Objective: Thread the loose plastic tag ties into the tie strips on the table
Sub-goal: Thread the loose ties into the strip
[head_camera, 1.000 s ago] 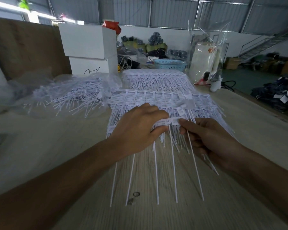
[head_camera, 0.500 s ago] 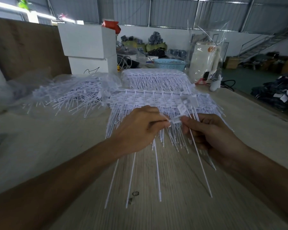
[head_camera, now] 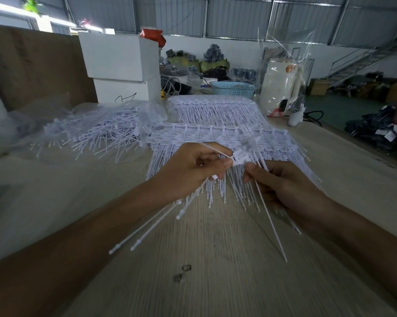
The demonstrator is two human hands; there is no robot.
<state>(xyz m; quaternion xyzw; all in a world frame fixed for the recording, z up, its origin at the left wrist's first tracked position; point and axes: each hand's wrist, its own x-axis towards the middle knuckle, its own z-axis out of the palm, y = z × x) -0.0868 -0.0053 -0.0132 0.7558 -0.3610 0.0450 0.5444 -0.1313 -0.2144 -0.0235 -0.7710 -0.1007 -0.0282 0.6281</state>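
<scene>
Two small dark marks [head_camera: 183, 272] sit on the wooden table [head_camera: 216, 282] near its front edge. Just past them, both hands are lifted a bit above the table. The left hand [head_camera: 193, 170] has its fingers curled around a small bunch of loose white ties [head_camera: 161, 223], and its thumb and first finger pinch the thin tip of one tie at a little white tag piece [head_camera: 241, 157]. The long ends now fan out down and to the left; half a second ago they hung nearly straight toward the front edge. The right hand [head_camera: 282, 186] pinches one long tie [head_camera: 270, 223] that slants down to the right, with its other fingers curled under. This hand now sits lower and closer to the left hand than before, and the tag piece is higher. Right behind the hands, the flat tie strips [head_camera: 218, 138] lie in the middle of the table, their thin ends pointing at the person; the hands hide part of the near row. A second stack of strips [head_camera: 216, 108] lies behind it. To the left is a messy heap of loose ties [head_camera: 96, 133] on clear plastic. Along the far edge stand two stacked white boxes [head_camera: 122, 65], a blue basket [head_camera: 234, 89] and a clear bag over something white [head_camera: 282, 85].
</scene>
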